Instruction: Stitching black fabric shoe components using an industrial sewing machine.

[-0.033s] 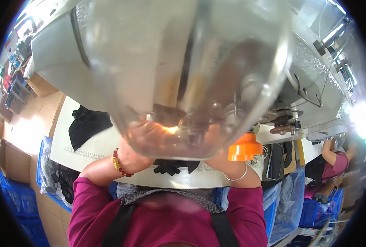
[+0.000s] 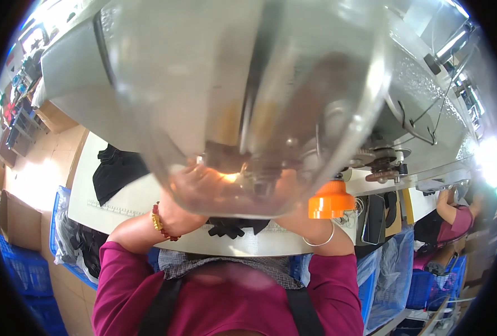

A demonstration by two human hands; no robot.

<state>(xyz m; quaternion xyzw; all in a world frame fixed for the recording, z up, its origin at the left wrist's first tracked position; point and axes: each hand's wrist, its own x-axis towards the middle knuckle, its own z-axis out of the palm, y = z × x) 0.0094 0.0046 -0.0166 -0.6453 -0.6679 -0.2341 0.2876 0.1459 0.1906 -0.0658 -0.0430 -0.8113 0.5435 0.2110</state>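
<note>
A sewing machine fills the upper part of the view, with a clear curved shield at the front. Through that shield my left hand shows blurred beside the lit needle area, its fingers smeared by glare. My right hand lies on the other side of it, mostly hidden behind the shield and its reflections. Black fabric lies on the white table between my wrists. Whether either hand grips this cloth cannot be made out.
More black fabric lies on the table at the left, near a printed ruler strip. An orange cap sits right of the shield. A phone lies farther right. Blue crates stand at both sides; a co-worker sits at far right.
The clear shield and the orange cap appear very slightly farther left in the picture. My hands and the fabric hold nearly the same place.
</note>
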